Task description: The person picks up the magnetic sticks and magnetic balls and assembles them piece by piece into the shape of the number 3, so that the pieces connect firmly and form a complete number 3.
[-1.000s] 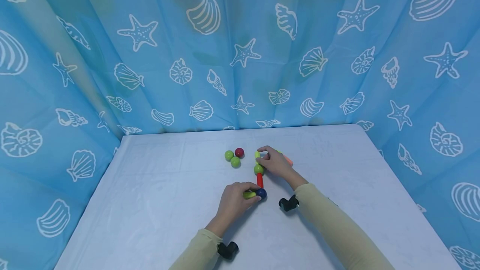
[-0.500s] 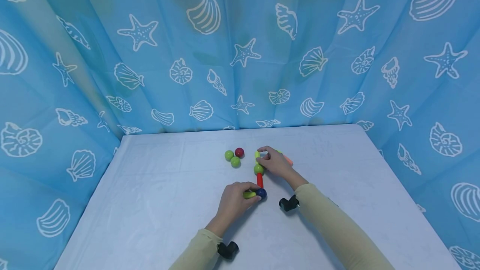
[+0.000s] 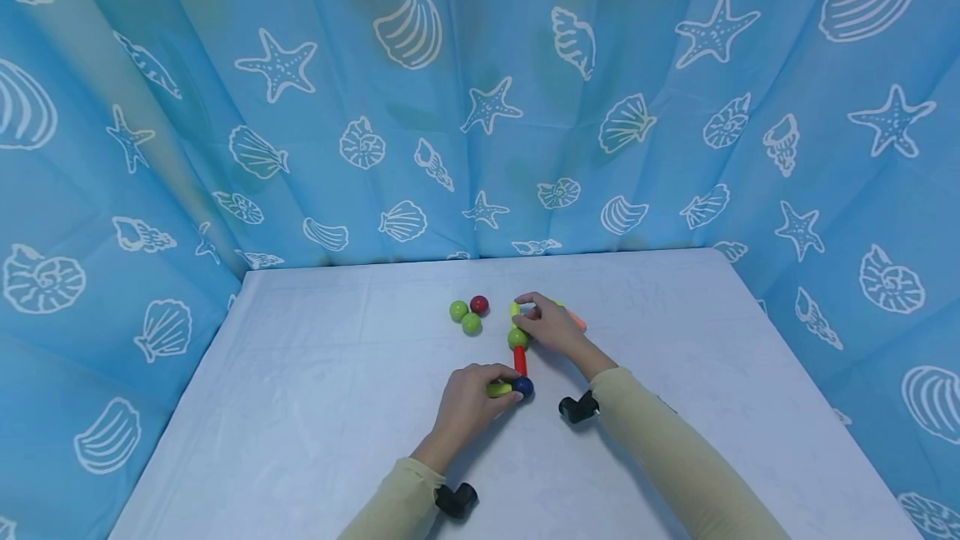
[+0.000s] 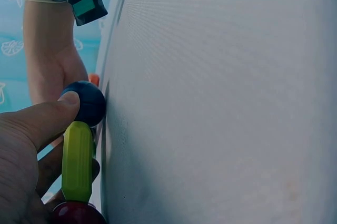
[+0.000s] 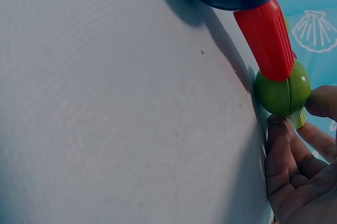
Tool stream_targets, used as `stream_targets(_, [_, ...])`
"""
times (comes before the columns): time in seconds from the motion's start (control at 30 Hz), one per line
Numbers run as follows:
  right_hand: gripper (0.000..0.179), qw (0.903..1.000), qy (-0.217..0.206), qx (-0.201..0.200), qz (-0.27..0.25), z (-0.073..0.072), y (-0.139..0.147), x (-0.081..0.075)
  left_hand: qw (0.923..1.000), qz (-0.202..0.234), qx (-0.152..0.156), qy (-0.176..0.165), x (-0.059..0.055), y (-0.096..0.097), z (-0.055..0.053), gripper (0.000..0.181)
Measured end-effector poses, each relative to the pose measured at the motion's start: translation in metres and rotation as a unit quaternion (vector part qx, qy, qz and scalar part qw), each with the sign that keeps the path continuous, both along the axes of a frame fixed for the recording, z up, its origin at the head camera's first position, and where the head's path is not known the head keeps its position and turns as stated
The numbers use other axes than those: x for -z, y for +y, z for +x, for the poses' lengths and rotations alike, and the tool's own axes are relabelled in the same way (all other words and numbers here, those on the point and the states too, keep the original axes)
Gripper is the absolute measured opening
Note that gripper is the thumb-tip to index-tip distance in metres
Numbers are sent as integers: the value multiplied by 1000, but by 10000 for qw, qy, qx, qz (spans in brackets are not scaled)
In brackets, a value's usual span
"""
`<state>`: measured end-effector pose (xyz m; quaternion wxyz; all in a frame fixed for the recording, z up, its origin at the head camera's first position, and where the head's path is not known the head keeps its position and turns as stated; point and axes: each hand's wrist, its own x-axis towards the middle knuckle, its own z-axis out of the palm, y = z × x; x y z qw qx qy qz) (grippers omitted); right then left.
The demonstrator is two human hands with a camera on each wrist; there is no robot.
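Building-toy balls and ribbed rods are joined in a bent chain. My left hand (image 3: 467, 398) pinches its dark blue ball (image 3: 522, 388), the thumb pressing the near side. From that ball a yellow-green rod (image 4: 77, 161) runs under the hand to a dark red ball (image 4: 78, 214). A red rod (image 3: 521, 362) links the blue ball to a green ball (image 5: 284, 88). Beyond it, my right hand (image 3: 553, 325) holds another yellow-green rod (image 3: 514, 313) between thumb and fingers, close to the green ball. The right fingers partly cover this rod.
Two loose green balls (image 3: 471, 323) and a red ball (image 3: 479, 304) lie left of the chain on the white table (image 3: 337, 373). An orange rod (image 3: 577, 321) shows behind the right hand, with something yellow-green beside it. A blue shell-patterned curtain (image 3: 465, 157) surrounds the table.
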<state>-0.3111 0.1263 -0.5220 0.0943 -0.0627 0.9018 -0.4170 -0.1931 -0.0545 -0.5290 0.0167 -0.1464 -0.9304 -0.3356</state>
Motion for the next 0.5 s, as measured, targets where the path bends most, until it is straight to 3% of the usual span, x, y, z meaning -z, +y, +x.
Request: stream_targets(0.5, [43,10000,-47,32,-20,3,-1,-2,10000,-24,-11,-24,0,0,0,28])
